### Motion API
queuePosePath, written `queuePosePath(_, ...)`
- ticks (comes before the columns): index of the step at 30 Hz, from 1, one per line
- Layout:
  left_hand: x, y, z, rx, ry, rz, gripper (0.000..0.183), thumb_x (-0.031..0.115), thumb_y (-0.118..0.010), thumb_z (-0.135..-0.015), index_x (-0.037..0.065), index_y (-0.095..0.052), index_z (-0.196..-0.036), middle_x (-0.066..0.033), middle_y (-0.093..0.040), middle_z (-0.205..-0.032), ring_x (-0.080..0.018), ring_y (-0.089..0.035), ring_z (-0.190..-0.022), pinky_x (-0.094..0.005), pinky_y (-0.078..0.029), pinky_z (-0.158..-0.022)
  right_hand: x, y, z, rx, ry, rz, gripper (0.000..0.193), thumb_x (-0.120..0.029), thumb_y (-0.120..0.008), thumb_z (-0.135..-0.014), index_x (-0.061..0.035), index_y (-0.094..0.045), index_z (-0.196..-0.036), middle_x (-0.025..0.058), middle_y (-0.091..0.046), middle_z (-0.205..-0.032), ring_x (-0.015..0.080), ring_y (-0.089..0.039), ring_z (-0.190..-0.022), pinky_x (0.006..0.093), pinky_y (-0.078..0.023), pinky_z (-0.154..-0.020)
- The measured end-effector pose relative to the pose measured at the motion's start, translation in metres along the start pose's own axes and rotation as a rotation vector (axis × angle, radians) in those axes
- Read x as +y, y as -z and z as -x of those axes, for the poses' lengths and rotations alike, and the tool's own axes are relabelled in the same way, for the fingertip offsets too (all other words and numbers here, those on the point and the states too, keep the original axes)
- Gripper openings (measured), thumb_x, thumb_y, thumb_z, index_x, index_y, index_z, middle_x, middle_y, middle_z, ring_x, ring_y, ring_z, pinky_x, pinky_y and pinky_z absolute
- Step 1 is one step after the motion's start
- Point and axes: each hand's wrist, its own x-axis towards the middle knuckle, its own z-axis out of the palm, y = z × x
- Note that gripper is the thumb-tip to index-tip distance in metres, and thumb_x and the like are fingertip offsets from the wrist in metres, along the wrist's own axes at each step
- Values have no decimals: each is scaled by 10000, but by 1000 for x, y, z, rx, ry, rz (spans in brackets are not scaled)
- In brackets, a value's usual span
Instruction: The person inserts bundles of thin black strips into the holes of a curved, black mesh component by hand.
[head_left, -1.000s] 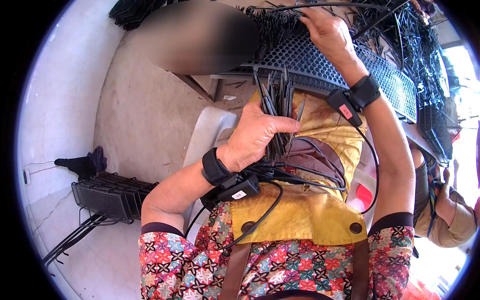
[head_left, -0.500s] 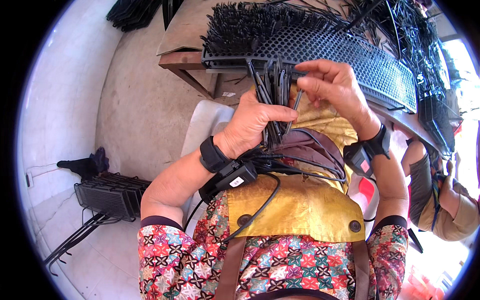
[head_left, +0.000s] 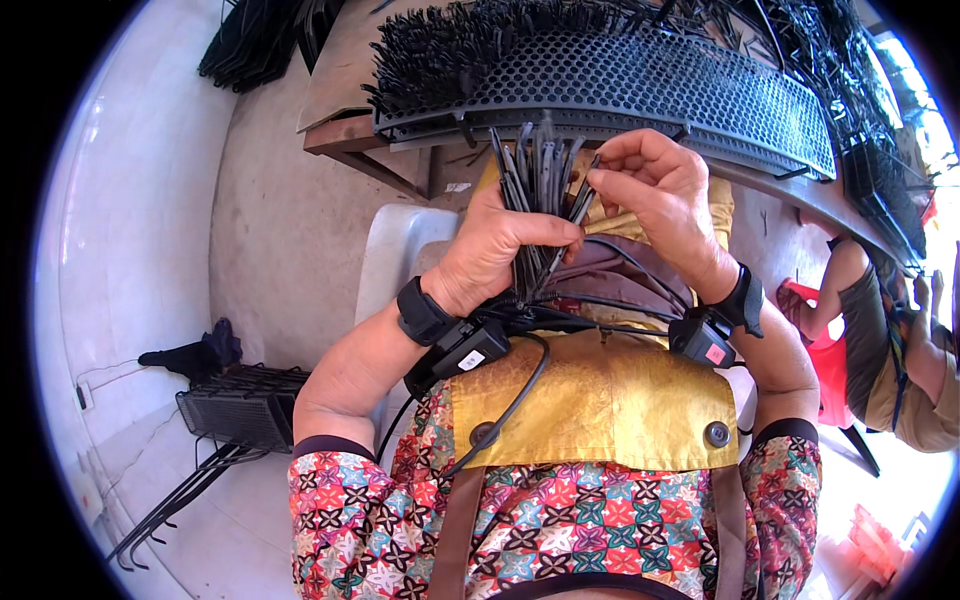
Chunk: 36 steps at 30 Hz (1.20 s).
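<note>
My left hand is wrapped round a bundle of thin black strips, which fan out upward above my thumb. At the bundle's right side my right hand pinches one strip between thumb and fingertips, its lower end still by my left thumb. Just beyond both hands, a long perforated black tray lies on the table. Upright black strips fill the tray's left part, while rows of round holes show over the rest.
The wooden table has an edge close beyond my hands. A black wire rack stands on the floor at left. Black cables cross my yellow apron. Another person sits at right, near more heaped black strips.
My right hand has closed its fingertips on a strip at the bundle's right side. The tray and table sit slightly further left and higher in view.
</note>
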Motion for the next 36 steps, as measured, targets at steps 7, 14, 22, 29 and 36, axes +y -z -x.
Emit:
queuePosePath(7,1,-2,1,-5,1,0,332,-50,-645,-705,-23,-587,-1031,-83,-620,-808,-162,-594,-655,-268,-481,-595,5,0,2,-39,-10,-179,216,-10,-668,-782,54,-573,-965,58,-626,-757,77,-570,-604,200,-469,-526)
queuePosePath(14,6,-4,3,12,5,-98,329,-80,-647,-677,6,-601,-991,-65,-642,-836,-143,-620,-716,-246,-499,-653,9,-3,6,-94,-102,-171,194,-30,-686,-787,50,-593,-938,59,-632,-738,83,-571,-555,207,-478,-485)
queuePosePath(22,2,-6,3,1,-56,-214,375,-70,-654,-688,6,-590,-1050,-67,-652,-870,-132,-621,-771,-242,-494,-676,20,-10,13,21,-43,-201,182,2,-670,-790,53,-580,-940,68,-626,-751,86,-571,-556,200,-485,-467)
queuePosePath(29,0,-6,4,4,40,-73,326,-36,-622,-735,-5,-586,-1058,-90,-651,-923,-153,-628,-795,-263,-511,-714,19,-1,17,-15,-120,-214,177,27,-640,-798,73,-536,-933,87,-613,-738,110,-585,-567,228,-504,-480)
queuePosePath(36,-18,8,-3,160,12,-33,270,-11,-607,-767,-9,-585,-1036,-85,-643,-891,-183,-637,-780,-306,-542,-696,24,1,19,60,-137,-283,167,31,-615,-810,79,-505,-927,91,-597,-727,132,-593,-564,257,-515,-494)
